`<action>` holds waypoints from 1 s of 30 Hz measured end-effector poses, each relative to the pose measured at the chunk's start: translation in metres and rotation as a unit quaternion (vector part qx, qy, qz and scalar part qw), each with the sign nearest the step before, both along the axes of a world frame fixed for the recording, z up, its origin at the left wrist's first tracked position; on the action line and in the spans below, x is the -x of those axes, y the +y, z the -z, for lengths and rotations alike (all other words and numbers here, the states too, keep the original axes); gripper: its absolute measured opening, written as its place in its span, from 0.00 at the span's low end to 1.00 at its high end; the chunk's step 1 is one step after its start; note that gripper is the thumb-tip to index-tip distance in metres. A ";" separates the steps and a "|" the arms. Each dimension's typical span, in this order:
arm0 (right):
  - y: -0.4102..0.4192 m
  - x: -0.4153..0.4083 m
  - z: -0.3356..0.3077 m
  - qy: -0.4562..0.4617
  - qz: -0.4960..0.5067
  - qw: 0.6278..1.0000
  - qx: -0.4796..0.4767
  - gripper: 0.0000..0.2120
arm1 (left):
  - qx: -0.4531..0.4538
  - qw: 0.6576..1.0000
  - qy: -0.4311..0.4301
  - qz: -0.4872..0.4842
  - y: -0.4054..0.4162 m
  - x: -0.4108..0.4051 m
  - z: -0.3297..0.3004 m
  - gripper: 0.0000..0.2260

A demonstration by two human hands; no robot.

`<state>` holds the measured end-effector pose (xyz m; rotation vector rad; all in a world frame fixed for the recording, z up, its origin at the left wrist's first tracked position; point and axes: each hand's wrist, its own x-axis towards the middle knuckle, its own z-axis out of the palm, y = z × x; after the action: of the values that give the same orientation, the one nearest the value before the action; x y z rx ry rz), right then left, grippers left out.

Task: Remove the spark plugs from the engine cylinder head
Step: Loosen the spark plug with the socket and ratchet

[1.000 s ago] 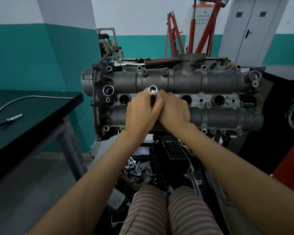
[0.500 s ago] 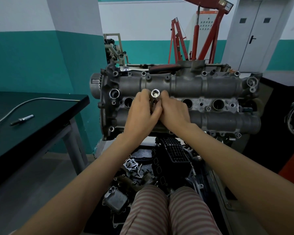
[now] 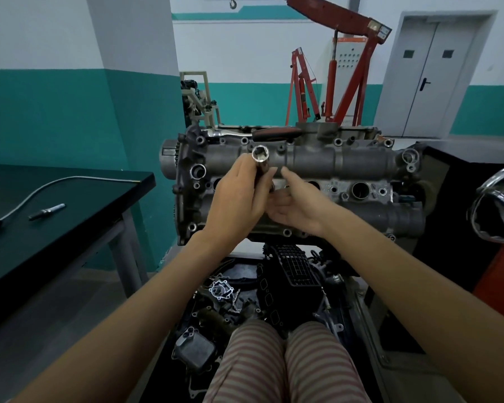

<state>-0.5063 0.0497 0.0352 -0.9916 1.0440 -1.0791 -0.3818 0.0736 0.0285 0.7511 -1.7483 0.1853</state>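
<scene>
**Plug could drop from the socket**

Risk first: socket [image 3: 261, 159] lifted clear of the head [image 3: 317, 161], open end facing up toward the camera, lower end hidden behind the fingers. Impossible to tell whether a plug sits inside. If one does, likely to slip out and fall into the parts pile [image 3: 230, 295] below, cracked insulator the probable result. Cause: loose grip or a tilt while passing between hands. Also possible: grit falling into an open well [image 3: 360, 189].

Left hand [image 3: 239, 199] wrapped around the socket shaft. Right hand [image 3: 296, 205] cupped loosely just beside and under it, fingers relaxed, gripping nothing visible.

Head: grey cast metal, mounted facing the person, a row of round wells across the middle, bolt heads around the edge. One plug [image 3: 45, 211] already lying on the dark table [image 3: 99, 199] at left. Ratchet [image 3: 274, 133] resting on top of the head.
</scene>
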 end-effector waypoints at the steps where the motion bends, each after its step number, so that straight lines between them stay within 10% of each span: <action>1: 0.001 0.000 -0.004 -0.066 -0.034 0.997 -0.021 0.23 | 0.007 1.000 -0.017 0.012 0.003 -0.003 0.000 0.06; 5: 0.008 -0.007 -0.023 -0.087 -0.115 0.989 -0.020 0.14 | 0.070 0.989 -0.126 0.043 0.015 -0.006 -0.003 0.07; 8: 0.007 -0.016 -0.031 0.027 -0.028 0.999 -0.021 0.13 | 0.088 0.979 -0.179 0.052 0.019 -0.004 -0.001 0.10; 11: 0.001 -0.017 -0.029 -0.048 0.013 0.994 -0.097 0.16 | 0.078 0.973 -0.211 0.048 0.022 -0.004 0.009 0.11; 22: 0.009 -0.019 -0.017 -0.219 0.022 0.966 -0.137 0.11 | 0.038 0.986 -0.154 0.041 0.028 -0.010 0.030 0.07; 30: -0.004 -0.013 -0.007 -0.130 0.020 0.990 -0.059 0.12 | -0.002 0.997 -0.072 0.000 0.015 -0.013 0.016 0.09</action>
<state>-0.4933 0.0462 0.0420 -0.7152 0.9063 -1.1323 -0.3683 0.0881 0.0122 0.7569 -1.8849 0.2413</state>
